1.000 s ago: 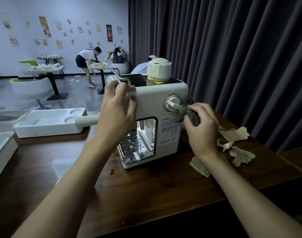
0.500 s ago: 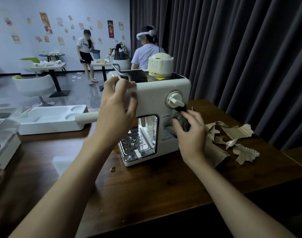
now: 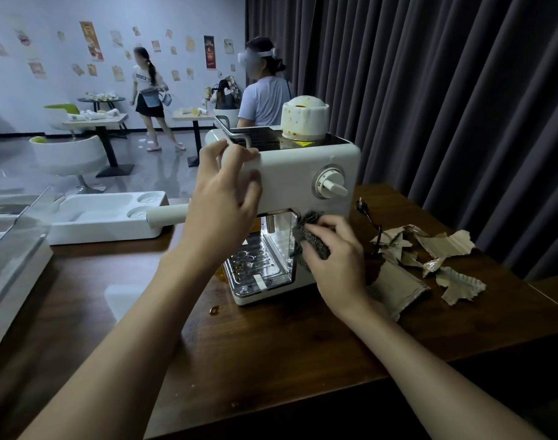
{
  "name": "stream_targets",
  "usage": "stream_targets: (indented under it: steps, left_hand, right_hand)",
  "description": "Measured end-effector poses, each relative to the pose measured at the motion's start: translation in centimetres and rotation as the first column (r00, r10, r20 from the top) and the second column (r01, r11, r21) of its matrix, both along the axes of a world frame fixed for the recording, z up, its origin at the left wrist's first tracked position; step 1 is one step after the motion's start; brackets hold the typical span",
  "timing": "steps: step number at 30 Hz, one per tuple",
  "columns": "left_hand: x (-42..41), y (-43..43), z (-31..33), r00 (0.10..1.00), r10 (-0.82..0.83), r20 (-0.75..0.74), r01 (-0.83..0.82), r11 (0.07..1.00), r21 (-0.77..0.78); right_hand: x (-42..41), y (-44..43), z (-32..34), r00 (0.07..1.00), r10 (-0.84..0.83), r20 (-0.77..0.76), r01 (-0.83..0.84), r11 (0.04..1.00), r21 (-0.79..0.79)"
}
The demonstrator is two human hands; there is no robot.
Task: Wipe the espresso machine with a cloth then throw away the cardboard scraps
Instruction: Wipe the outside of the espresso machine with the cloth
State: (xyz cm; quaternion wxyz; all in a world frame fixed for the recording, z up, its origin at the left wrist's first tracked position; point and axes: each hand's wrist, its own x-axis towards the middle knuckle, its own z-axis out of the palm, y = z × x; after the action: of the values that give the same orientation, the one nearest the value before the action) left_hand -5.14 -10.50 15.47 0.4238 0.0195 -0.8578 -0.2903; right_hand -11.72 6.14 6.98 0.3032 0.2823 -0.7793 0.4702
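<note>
Nearest you on the dark wooden table (image 3: pixel 271 350), a small brown spill spot (image 3: pixel 214 310) lies just in front of the espresso machine (image 3: pixel 298 173), unwiped. Your right hand (image 3: pixel 336 258) is closed around the grey cloth (image 3: pixel 312 238), pressing it to the machine's front panel at the right edge of the brew opening, below the dial (image 3: pixel 331 185). Your left hand (image 3: pixel 222 201) is spread wide, fingers hooked over the upper left corner — bracing the body, holding nothing loose. Just right of the machine, the cardboard scraps (image 3: pixel 430 262) lie scattered on the table, one ribbed piece under your right wrist; the power cord (image 3: pixel 368 219) runs beside them. Wiping is judged to be in hand, disposal not begun. Risks: a hard sideways stroke could shove the machine if your brace slips; your wrist could sweep scraps off the table edge; the cloth could snag the dial. On top, the stained white cup (image 3: pixel 304 120) stands inverted and could topple if the body is jolted. Beyond, a white tray (image 3: pixel 106 220) sits well apart.
</note>
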Motion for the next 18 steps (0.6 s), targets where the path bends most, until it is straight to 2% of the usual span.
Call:
stream_targets:
  steps: [2,5,8,10,13,18]
  left_hand:
    - [0.0,0.0,0.1,1.000,-0.004,0.004,0.004,1.000,0.018]
    - [-0.1,0.4,0.2,1.000,0.022,0.017,-0.023,0.997,0.074]
    - [-0.3,1.2,0.6,0.996,0.075,0.044,-0.080,0.989,0.127]
    - [-0.5,1.7,0.7,0.994,0.104,0.032,-0.108,0.983,0.149]
    - [-0.9,2.6,0.9,0.990,0.134,0.035,-0.138,0.981,0.138]
    - [-1.2,3.0,0.8,0.984,0.177,0.021,-0.179,0.977,0.112]
  right_hand:
    - [0.0,0.8,0.3,0.999,-0.013,0.040,0.015,0.999,-0.031]
    - [-1.4,2.6,2.0,0.980,-0.070,0.187,0.099,0.984,-0.149]
    - [-3.6,4.0,3.4,0.952,0.095,0.290,-0.011,0.960,-0.278]
    - [-4.6,4.5,3.8,0.899,0.207,0.386,-0.080,0.944,-0.319]
    - [-5.1,4.5,3.8,0.848,0.282,0.448,-0.143,0.937,-0.320]
    - [-5.0,4.6,4.1,0.868,0.265,0.421,-0.157,0.949,-0.274]
